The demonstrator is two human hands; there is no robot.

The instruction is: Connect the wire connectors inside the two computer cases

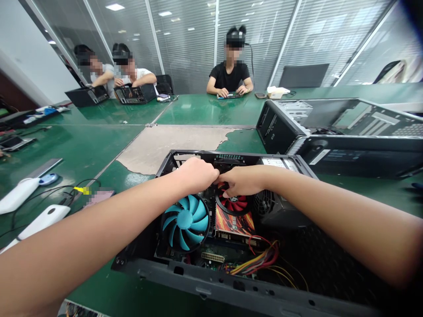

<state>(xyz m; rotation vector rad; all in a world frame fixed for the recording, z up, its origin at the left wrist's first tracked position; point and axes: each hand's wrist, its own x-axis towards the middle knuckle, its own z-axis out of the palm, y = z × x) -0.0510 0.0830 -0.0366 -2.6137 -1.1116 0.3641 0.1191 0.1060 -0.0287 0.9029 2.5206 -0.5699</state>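
Case (221, 286) lies open side up, long axis left to right.

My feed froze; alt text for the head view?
Bare left hand and right hand close together over an open black computer case on a green table, near a round red fan, with a round turquoise fan to its left.

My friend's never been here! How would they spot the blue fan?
Look on the green table for the nearest open computer case, where the left hand and right hand reach in. Inside, on the left, sits a big round fan. Its blades are bright blue, unlike the red fan by the right hand.
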